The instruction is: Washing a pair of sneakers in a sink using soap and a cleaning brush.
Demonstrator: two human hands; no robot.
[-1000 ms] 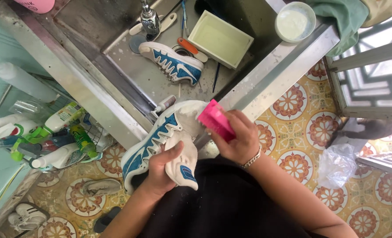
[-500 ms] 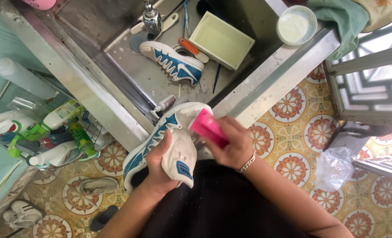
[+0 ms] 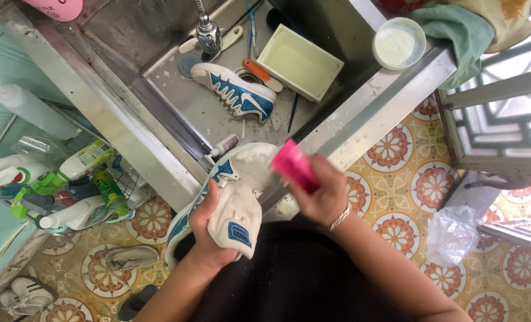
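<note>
Over the front edge of the stainless-steel sink (image 3: 176, 110), the person holds a white sneaker with blue side panels (image 3: 232, 197) against the metal rim, toe pointing down toward the floor. The left hand (image 3: 209, 229) is curled around the shoe from below, thumb and fingers clamped on its white tongue and upper, so the shoe hangs just outside the basin. The right hand (image 3: 325, 194) is closed around a bright pink brush block (image 3: 295, 166), whose near end presses against the pale inside of the shoe; a thin metal bracelet (image 3: 340, 219) circles that wrist. Inside the basin, well apart from the held shoe, lies the matching white-and-blue sneaker (image 3: 235, 90) on its side near the drain, with a pale green rectangular plastic tub (image 3: 300, 61) just beside it and an orange-handled brush (image 3: 257, 70) between them. A chrome tap (image 3: 207, 33) stands above that shoe. On the counter (image 3: 390, 89) to the right sits a round white lidded tub (image 3: 398, 43), next to a heap of green cloth (image 3: 456, 27). Below, to the left, plastic cleaning bottles (image 3: 68, 179) crowd a wire rack, and worn sandals (image 3: 128, 257) lie on the patterned floor tiles (image 3: 396, 179).
</note>
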